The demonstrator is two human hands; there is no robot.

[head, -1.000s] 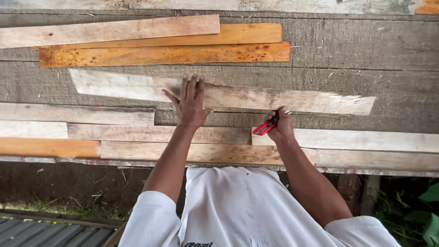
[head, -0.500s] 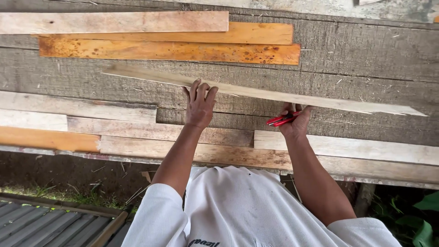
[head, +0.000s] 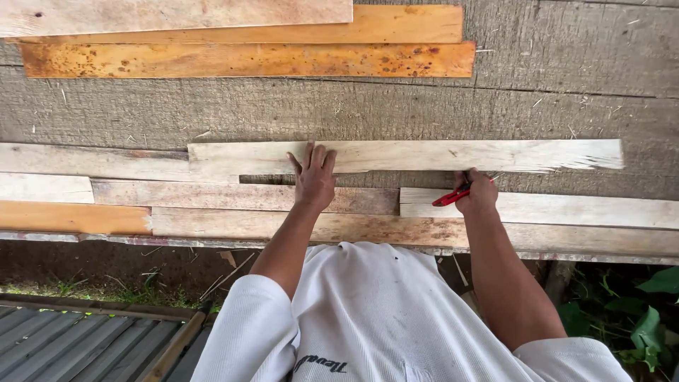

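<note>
A long pale wooden plank point(head: 424, 155) lies flat across the grey workbench point(head: 283, 110). My left hand point(head: 313, 178) presses flat on the plank's near edge, fingers spread. At the plank's lower edge further right, my right hand point(head: 478, 192) grips a red tool point(head: 451, 197) that looks like a utility knife or marker. The plank's right end is splintered and uneven.
Two orange-stained boards point(head: 247, 60) and a pale one point(head: 170, 14) lie at the bench's far side. More pale and orange planks point(head: 212, 197) are stacked along the near edge. Corrugated metal sheets point(head: 78, 343) lie on the ground at lower left, green plants point(head: 651, 311) at lower right.
The plank was lifted and tilted on edge half a second ago; now it lies flat, nearer me. My left hand went down with it, and my right hand stayed at its lower edge.
</note>
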